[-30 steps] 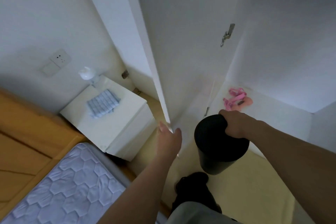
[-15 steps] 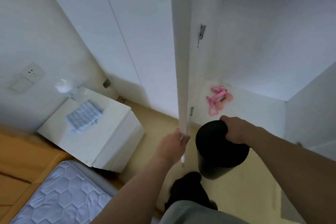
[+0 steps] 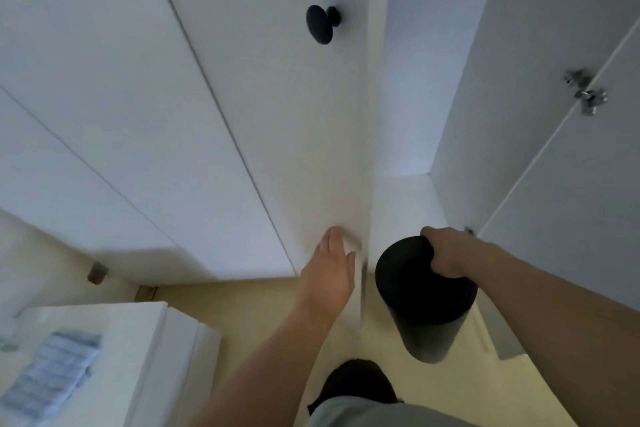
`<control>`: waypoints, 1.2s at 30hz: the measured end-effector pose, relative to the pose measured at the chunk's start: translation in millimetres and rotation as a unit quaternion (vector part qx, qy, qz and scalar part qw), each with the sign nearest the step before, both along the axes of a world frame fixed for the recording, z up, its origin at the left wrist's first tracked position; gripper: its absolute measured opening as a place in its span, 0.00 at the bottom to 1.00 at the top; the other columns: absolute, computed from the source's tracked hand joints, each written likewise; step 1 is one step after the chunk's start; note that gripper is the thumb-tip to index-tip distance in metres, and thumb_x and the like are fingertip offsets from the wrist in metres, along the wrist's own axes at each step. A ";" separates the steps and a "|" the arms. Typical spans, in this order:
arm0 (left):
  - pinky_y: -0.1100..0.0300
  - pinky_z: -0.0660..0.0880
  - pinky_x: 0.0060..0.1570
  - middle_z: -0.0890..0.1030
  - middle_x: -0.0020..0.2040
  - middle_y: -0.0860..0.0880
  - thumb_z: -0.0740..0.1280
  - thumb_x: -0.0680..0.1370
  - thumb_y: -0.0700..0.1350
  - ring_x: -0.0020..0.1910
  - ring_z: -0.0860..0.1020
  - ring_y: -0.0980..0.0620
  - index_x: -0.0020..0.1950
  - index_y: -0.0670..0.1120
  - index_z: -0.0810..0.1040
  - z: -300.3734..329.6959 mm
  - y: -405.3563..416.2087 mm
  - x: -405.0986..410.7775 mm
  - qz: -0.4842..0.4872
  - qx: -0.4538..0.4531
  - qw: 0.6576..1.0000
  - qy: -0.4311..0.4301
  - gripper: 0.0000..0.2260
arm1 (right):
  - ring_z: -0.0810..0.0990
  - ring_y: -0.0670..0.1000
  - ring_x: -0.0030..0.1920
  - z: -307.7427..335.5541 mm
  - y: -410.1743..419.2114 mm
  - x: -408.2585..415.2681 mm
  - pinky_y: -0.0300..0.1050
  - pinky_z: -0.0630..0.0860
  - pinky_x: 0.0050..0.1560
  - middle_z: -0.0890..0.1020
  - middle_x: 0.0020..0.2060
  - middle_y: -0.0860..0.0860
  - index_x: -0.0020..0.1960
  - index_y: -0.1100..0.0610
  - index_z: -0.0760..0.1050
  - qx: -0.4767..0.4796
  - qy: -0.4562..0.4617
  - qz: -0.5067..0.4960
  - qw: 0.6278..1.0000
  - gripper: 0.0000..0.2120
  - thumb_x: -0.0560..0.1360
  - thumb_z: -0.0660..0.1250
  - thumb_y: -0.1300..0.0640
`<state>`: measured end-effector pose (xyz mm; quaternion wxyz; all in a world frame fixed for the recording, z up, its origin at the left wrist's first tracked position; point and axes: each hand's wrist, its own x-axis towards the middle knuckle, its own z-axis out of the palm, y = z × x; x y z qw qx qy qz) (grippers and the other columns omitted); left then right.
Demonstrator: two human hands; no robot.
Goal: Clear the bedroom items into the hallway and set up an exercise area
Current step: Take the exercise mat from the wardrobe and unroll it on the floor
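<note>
My right hand (image 3: 446, 253) grips the top rim of a black cylinder (image 3: 426, 302) and holds it upright above the floor, in front of the narrow gap into the white wardrobe (image 3: 405, 97). Left of that gap, my left hand (image 3: 332, 267) presses with straight fingers against the lower part of a white wardrobe door (image 3: 294, 135), close to its free edge. The door has a black round knob (image 3: 322, 24). The wardrobe's inside is mostly hidden behind the door.
A white nightstand (image 3: 145, 350) with a folded blue-and-white cloth (image 3: 52, 367) stands at the lower left. To the right hangs another white door with a metal hinge (image 3: 585, 94). My dark-shod foot (image 3: 356, 381) is on the beige floor (image 3: 242, 315).
The wardrobe door has swung nearly shut, hiding the pink item inside. My left hand went from holding the door's edge to pressing on its face. The cylinder stays in my right hand.
</note>
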<state>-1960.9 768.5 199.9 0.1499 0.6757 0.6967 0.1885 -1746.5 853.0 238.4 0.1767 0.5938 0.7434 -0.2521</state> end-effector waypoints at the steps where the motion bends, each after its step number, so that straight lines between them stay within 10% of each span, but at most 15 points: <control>1: 0.60 0.69 0.65 0.56 0.80 0.46 0.56 0.84 0.49 0.76 0.62 0.51 0.80 0.42 0.52 4.0 6.8 4.8 -0.015 0.026 1.000 0.002 0.27 | 0.75 0.54 0.52 2.4 0.0 5.6 0.45 0.73 0.47 0.75 0.57 0.55 0.67 0.55 0.65 0.001 -0.003 -0.009 1.000 0.20 0.75 0.61 0.59; 12: 0.39 0.36 0.75 0.27 0.77 0.51 0.54 0.81 0.47 0.76 0.28 0.45 0.80 0.53 0.38 41.7 140.3 31.7 -0.170 0.076 0.929 0.321 0.33 | 0.76 0.57 0.55 17.8 30.4 44.7 0.47 0.75 0.48 0.75 0.59 0.55 0.68 0.54 0.65 0.012 -0.002 -0.110 0.994 0.22 0.75 0.61 0.61; 36: 0.34 0.21 0.63 0.16 0.69 0.51 0.55 0.78 0.43 0.67 0.17 0.47 0.73 0.53 0.22 43.8 281.1 16.6 -0.173 0.092 0.878 0.437 0.41 | 0.75 0.56 0.55 18.3 169.2 11.8 0.46 0.74 0.49 0.74 0.60 0.53 0.70 0.53 0.63 0.005 0.014 -0.143 0.990 0.23 0.75 0.60 0.61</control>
